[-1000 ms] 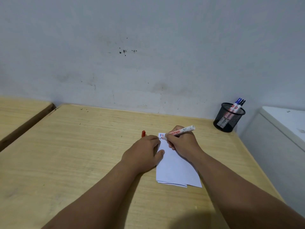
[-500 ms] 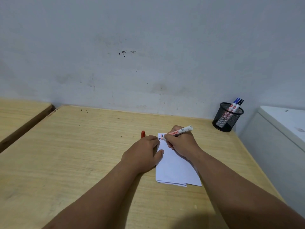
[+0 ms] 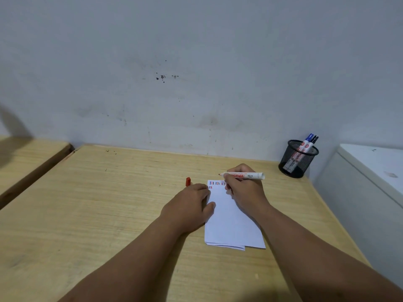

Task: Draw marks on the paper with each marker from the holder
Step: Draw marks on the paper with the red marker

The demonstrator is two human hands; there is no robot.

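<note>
A folded white paper [image 3: 231,223] lies on the wooden table [image 3: 109,203], with short blue, black and red marks along its top edge. My right hand [image 3: 245,190] grips an uncapped red marker [image 3: 244,175], held level above the paper's top edge with its tip pointing left. My left hand [image 3: 188,205] rests on the paper's left edge, fingers curled, holding nothing. The red cap [image 3: 188,181] lies on the table just beyond my left hand. A black mesh holder [image 3: 297,159] at the back right holds a blue and a black marker.
A stained white wall runs along the table's far edge. A white cabinet [image 3: 370,182] stands against the table's right side. Another wooden table [image 3: 24,162] sits to the left across a narrow gap.
My right hand has lifted the red marker off the paper and turned it level, its tip now above the top edge. More marks show on the paper. The left hand stays put.
</note>
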